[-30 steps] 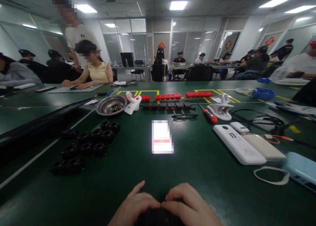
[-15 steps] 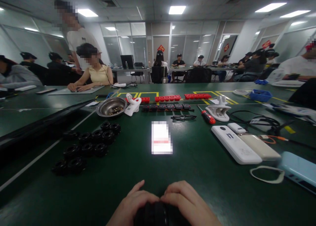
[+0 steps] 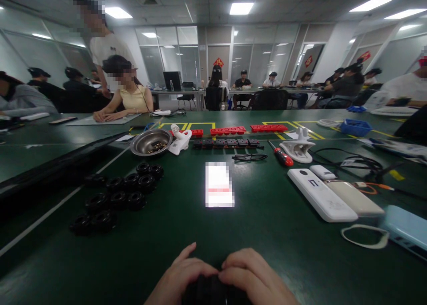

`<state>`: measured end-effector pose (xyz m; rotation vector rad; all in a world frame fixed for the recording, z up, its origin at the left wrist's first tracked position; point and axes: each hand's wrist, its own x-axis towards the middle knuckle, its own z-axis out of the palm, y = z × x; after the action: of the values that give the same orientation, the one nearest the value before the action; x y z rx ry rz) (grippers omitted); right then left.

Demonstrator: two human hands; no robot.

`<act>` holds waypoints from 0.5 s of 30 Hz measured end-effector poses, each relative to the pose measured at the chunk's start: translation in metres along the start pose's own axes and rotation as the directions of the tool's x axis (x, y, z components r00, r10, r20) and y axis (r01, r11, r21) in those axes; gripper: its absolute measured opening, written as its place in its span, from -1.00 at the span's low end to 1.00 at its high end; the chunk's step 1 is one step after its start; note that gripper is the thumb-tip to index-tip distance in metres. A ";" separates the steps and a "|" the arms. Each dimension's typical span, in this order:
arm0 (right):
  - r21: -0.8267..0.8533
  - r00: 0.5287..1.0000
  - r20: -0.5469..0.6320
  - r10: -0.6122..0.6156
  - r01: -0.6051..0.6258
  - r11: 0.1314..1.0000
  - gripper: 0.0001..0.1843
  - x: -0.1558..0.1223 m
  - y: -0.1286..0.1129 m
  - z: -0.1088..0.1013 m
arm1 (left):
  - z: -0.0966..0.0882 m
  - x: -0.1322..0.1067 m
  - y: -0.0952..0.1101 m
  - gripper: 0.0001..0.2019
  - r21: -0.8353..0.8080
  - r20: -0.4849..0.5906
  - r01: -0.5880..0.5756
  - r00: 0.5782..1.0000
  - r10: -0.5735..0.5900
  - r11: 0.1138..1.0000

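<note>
At the bottom edge of the view, my left hand (image 3: 176, 278) and my right hand (image 3: 255, 278) are closed together around a black ribbed round part (image 3: 211, 291), fingertips touching over its top. Most of that part is hidden by my fingers and the frame edge. Several similar black rings (image 3: 116, 196) lie in a loose cluster on the green table (image 3: 267, 234) to the front left. A white card (image 3: 219, 184) lies flat straight ahead of my hands.
Further back stand a metal bowl (image 3: 151, 142), a white clip (image 3: 180, 140), rows of red (image 3: 227, 130) and black blocks (image 3: 227, 142), a red-handled screwdriver (image 3: 283, 157). White and beige devices (image 3: 322, 194), cables (image 3: 353, 160) and a blue box (image 3: 405, 229) lie right. Other people sit at tables behind.
My hands stay clasped on the black part; only the view shifted slightly up and down. Nothing on the table moved.
</note>
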<state>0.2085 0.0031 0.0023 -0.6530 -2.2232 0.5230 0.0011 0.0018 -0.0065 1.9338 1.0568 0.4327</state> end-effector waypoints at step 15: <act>-0.003 0.970 0.173 0.173 -0.175 0.985 -0.82 0.001 -0.002 -0.004 | -0.003 0.000 0.005 -0.73 -0.020 0.006 0.031 1.000 -0.031 0.999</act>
<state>0.2104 0.0031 0.0062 -0.8296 -2.3341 0.7049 0.0021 0.0017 -0.0008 1.8972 1.0735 0.4195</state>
